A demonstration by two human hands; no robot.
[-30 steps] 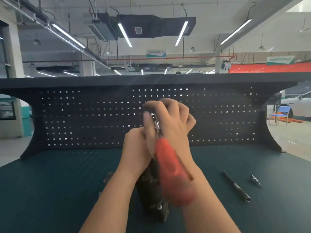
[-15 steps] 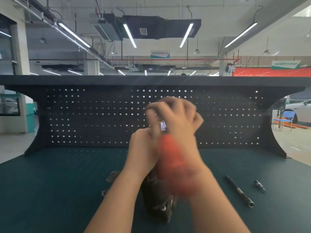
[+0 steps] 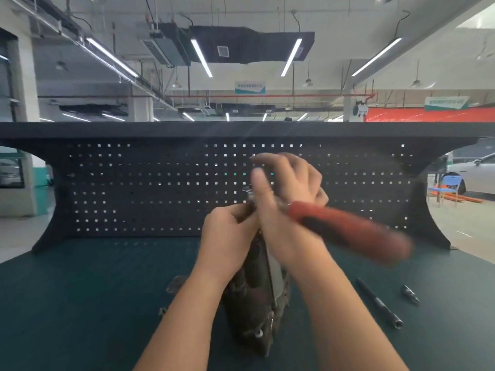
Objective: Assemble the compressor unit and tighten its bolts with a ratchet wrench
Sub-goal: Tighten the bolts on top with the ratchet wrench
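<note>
The dark, grimy compressor unit (image 3: 257, 311) stands upright on the green bench mat, between my forearms. My left hand (image 3: 227, 234) grips its top from the left side. My right hand (image 3: 286, 199) is closed around the head end of the ratchet wrench (image 3: 348, 231), right at the compressor's top. The wrench's red and black handle sticks out to the right and slightly down, blurred by motion. My hands hide the wrench head and the bolt.
A black extension bar (image 3: 377, 303) and a small socket bit (image 3: 409, 294) lie on the mat to the right. Small metal parts (image 3: 174, 283) lie left of the compressor. A black pegboard back panel (image 3: 160, 188) rises behind the bench.
The red wrench handle has swung from pointing down toward me to pointing out to the right. My left hand stays on the compressor's top.
</note>
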